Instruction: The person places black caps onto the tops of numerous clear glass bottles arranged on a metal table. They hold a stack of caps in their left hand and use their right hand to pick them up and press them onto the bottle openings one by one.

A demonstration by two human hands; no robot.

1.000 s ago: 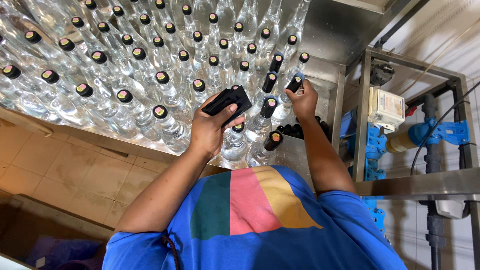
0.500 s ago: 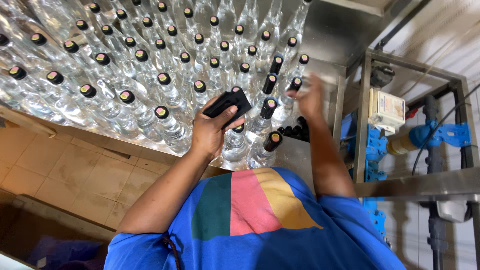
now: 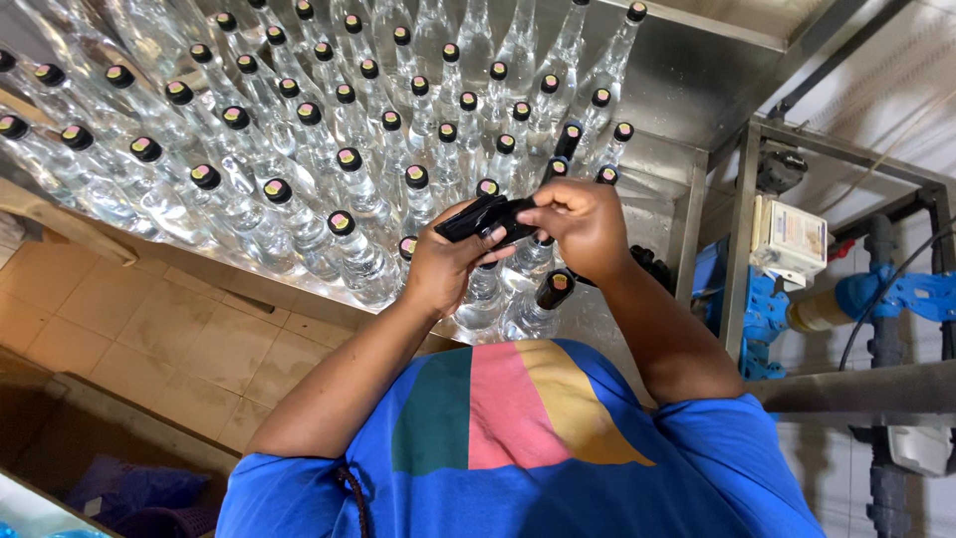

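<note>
Far left: clear glass bottles (image 3: 239,189) packed in rows on steel tabletop (image 3: 687,90), dark caps with coloured tops. Centre: left hand (image 3: 443,264) seen clenched round stack of black cap sleeves (image 3: 483,217), long axis running left-low to right-high. Right hand (image 3: 583,224) met at stack's right end, fingers (image 3: 543,211) pinched on top sleeve. Both hands held directly above near-edge bottles; capped bottle (image 3: 543,299) just below right wrist. Further right: metal frame (image 3: 742,249), blue pipe fittings (image 3: 896,294), well apart.
</note>
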